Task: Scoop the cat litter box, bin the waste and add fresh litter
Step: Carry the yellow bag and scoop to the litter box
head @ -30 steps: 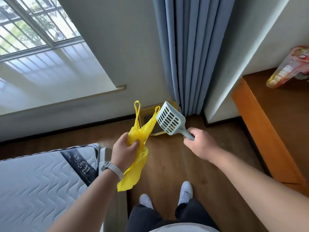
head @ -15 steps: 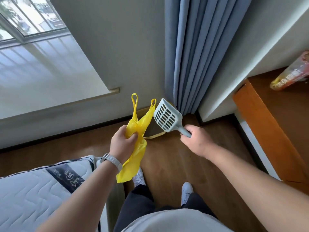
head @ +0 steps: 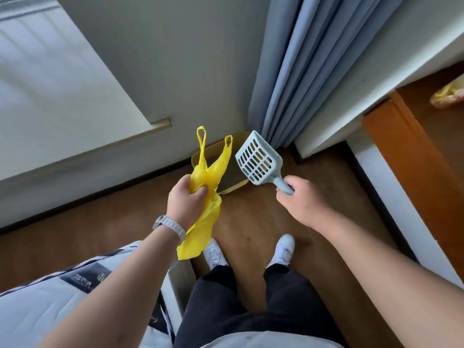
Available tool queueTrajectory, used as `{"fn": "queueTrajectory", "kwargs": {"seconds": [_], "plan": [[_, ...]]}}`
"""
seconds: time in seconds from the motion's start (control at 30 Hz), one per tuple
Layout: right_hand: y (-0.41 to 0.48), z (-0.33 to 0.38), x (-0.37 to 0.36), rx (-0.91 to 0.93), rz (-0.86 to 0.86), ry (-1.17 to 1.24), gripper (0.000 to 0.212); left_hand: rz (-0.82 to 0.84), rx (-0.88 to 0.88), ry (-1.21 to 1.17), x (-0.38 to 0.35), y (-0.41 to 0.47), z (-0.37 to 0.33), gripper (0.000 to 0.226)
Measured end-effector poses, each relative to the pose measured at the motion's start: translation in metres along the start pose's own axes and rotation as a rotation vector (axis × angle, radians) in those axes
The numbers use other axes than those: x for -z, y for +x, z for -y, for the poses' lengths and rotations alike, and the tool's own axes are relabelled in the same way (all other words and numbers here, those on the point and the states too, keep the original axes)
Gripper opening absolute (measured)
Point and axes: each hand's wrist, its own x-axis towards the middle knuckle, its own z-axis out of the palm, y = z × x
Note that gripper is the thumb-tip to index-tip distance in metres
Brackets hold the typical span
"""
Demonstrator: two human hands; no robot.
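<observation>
Clutching yellow bag [head: 207,172] in left grip [head: 184,202] | right grip [head: 301,200] grasping scoop [head: 257,159] handle | litter box [head: 234,188] beyond both

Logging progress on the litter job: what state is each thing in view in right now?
Yellow plastic bag: bunched, unopened, gripped by left hand, handles up.
Pale blue slotted plastic scoop: looks empty, held by its handle in right hand.
Yellow litter box: on the floor, partly hidden, contents unclear.
Blue curtain: gathered, hanging to the floor.

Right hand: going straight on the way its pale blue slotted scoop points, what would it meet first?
Likely the yellow plastic litter tray lying just beyond the pale blue slotted scoop; depth is unclear.
</observation>
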Motion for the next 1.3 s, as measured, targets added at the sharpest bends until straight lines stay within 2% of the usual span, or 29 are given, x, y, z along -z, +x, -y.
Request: {"fn": "queueTrajectory", "kwargs": {"seconds": [0.37, 0.5, 0.83, 1.0, 1.17, 1.3], "plan": [[0.086, -0.070, -0.044, -0.031, 0.104, 0.099, 0.022, 0.047, 0.109, 0.011, -0.086, 0.057, 0.044, 0.008], [0.136, -0.111, -0.072, -0.040, 0.110, 0.086, 0.027, 0.005, 0.115, 0.003, -0.130, 0.093, 0.068, 0.013], [0.292, -0.238, -0.183, 0.042, 0.085, -0.054, 0.030, -0.010, 0.118, 0.041, -0.274, 0.208, 0.189, 0.011], [0.368, -0.298, -0.251, 0.064, 0.097, -0.063, 0.020, -0.025, 0.075, 0.029, -0.327, 0.264, 0.246, 0.010], [0.431, -0.339, -0.302, 0.103, 0.038, -0.219, 0.022, -0.092, 0.017, -0.046, -0.349, 0.311, 0.284, 0.004], [0.461, -0.348, -0.331, 0.205, 0.019, -0.473, 0.032, -0.139, -0.055, -0.048, -0.348, 0.337, 0.292, 0.008]]}}
